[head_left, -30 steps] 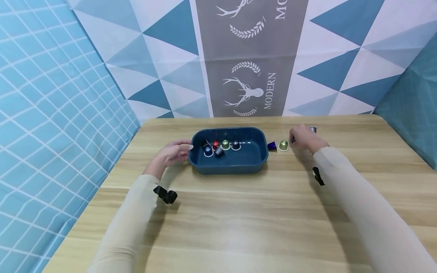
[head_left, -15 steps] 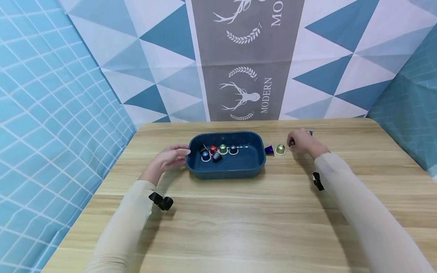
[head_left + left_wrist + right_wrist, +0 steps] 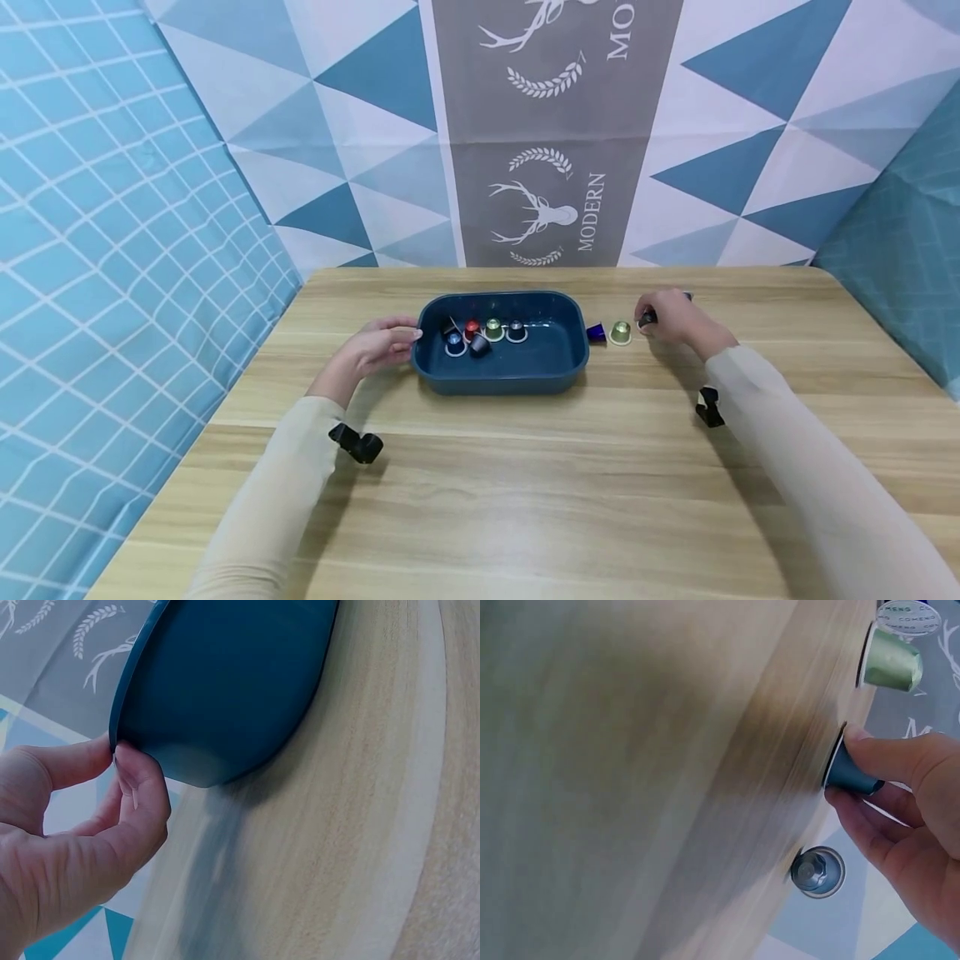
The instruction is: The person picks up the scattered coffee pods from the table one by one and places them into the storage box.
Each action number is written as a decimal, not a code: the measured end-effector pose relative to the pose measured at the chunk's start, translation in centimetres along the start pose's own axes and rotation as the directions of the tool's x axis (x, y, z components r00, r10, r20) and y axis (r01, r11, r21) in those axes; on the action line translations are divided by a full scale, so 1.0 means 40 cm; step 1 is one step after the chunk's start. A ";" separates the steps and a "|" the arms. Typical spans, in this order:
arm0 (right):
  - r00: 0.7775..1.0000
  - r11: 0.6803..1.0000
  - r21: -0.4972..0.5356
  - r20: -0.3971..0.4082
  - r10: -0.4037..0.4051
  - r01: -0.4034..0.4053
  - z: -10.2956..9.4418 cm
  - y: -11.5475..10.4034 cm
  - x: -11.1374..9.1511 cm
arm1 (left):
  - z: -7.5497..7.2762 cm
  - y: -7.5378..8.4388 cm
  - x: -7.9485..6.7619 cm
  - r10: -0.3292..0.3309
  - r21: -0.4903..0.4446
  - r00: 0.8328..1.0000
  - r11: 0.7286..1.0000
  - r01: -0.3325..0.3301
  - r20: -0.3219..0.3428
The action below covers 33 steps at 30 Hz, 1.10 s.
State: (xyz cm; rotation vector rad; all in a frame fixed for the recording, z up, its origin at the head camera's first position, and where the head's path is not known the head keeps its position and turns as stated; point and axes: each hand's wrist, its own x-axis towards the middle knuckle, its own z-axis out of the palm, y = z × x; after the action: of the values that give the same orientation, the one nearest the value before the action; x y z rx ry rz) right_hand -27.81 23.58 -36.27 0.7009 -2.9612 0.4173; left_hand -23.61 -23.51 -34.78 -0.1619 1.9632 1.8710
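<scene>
My left hand (image 3: 375,346) pinches the left rim of a dark blue plastic tray (image 3: 498,387) between thumb and fingers, as the left wrist view shows. On the tray floor lie several coffee capsules, among them a red capsule (image 3: 472,328), a green capsule (image 3: 492,328) and a blue capsule (image 3: 454,342). To the tray's right, my right hand (image 3: 671,315) holds a dark teal coffee capsule (image 3: 849,769) between thumb and fingertips; its rim is at or very near the table. A light green capsule (image 3: 620,332) stands just left of that hand.
A purple-blue capsule (image 3: 596,333) lies on its side against the tray's right end. Beyond my right hand is a grey-blue capsule (image 3: 816,871), mostly hidden in the head view. Patterned cloth (image 3: 555,117) hangs behind the wooden table (image 3: 510,483).
The head view has shifted slightly. My right hand stays around the dark teal capsule, which shows more plainly between the fingers now. My left hand keeps its hold on the tray rim.
</scene>
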 end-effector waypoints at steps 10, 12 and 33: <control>0.999 0.999 0.041 -0.028 -0.023 0.024 0.005 0.007 -0.010 | -0.001 -0.003 -0.006 0.011 0.016 1.000 1.000 -0.011 -0.015; 0.999 0.998 0.048 -0.036 -0.033 0.035 0.009 0.012 -0.013 | 0.001 -0.004 -0.007 0.008 0.012 1.000 1.000 -0.008 -0.014; 0.993 0.993 0.086 -0.082 -0.079 0.086 -0.014 0.020 -0.058 | 0.005 -0.006 -0.012 0.015 -0.002 1.000 1.000 -0.015 -0.017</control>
State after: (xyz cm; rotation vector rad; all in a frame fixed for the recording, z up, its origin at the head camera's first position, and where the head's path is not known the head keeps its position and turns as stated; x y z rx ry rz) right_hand -26.10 25.40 -36.24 0.7938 -2.8434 0.5611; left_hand -23.04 -23.42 -34.81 -0.1645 1.9797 1.8871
